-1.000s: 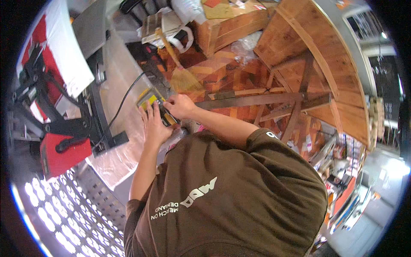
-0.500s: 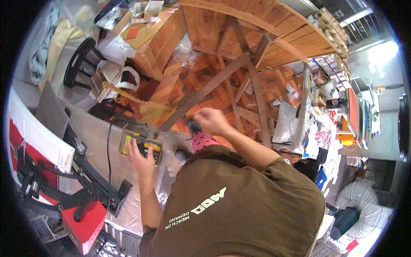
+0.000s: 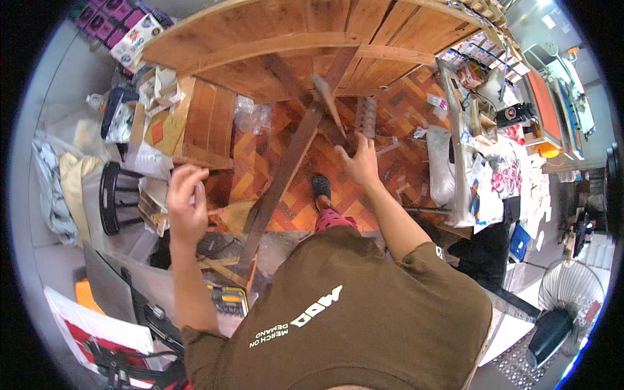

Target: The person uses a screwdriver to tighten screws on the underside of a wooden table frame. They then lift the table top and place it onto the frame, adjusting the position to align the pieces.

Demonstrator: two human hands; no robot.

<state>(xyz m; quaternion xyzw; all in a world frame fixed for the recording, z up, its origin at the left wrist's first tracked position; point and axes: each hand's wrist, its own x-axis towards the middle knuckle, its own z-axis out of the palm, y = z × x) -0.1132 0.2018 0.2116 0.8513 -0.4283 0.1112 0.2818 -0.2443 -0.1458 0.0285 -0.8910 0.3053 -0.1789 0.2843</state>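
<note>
Head view looks straight down over a brown shirt at a cluttered workshop with a herringbone wood floor (image 3: 305, 195). Both hands are well apart. The right hand (image 3: 361, 162), just right of centre, is stretched forward with its fingers spread against a thin wooden slat (image 3: 328, 104); whether it grips the slat or only presses on it is hard to tell from here. The slat runs from the hand up and slightly left, its long axis close to vertical in the frame, and it crosses a longer dark wooden beam (image 3: 286, 169) that slants from upper centre down to lower left. The left hand (image 3: 187, 205), at left of centre, is raised with curled fingers and seems to hold nothing, apart from the beam and clearly farther from the slat than the right. A wooden surface (image 3: 260, 45) spans the top of the frame, and a yellow-and-black tool (image 3: 229, 300) lies at lower left.
</note>
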